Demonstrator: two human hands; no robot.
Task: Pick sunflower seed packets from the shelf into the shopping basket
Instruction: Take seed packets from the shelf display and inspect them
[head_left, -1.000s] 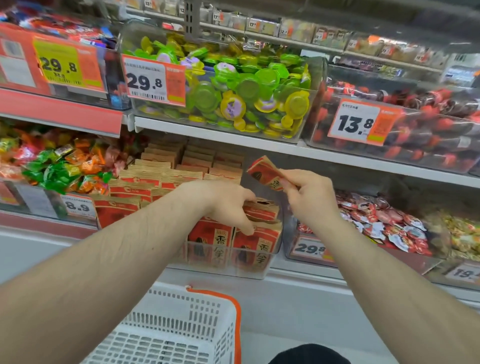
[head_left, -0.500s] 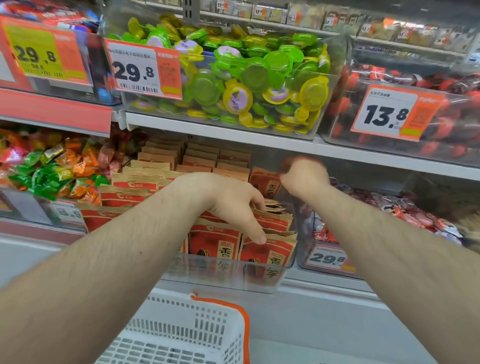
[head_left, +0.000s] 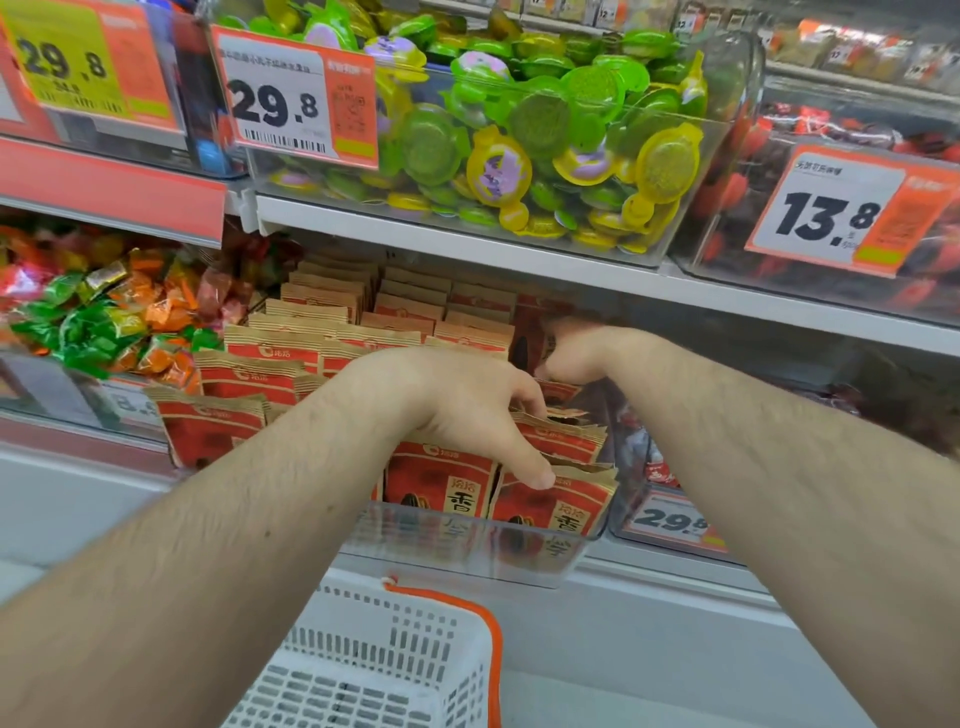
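Setting: a shop shelf seen from above the person's own arms, both reaching forward.
Sunflower seed packets (head_left: 441, 480): red and tan packets standing in rows inside a clear plastic bin (head_left: 467, 556) on the lower shelf.
Left hand (head_left: 467, 415): rests over the front rows, fingers spread and bent downward, the thumb tip touching the top edge of the front right packet; it does not grasp anything.
Right hand (head_left: 569, 353): reaches deeper into the bin, fingers curled, apparently pinching one red packet (head_left: 527, 332) at the back right, though blur makes the grip hard to confirm.
Shopping basket (head_left: 395, 660): white with an orange rim, directly below the bin, between the forearms.
Upper shelf: a clear bin of green and yellow jelly cups (head_left: 519, 130) with a 29.8 price tag (head_left: 298, 98).
Left of the packets: wrapped candies (head_left: 98, 306) in green, orange and red.
Far right: a 13.8 price tag (head_left: 836, 208).
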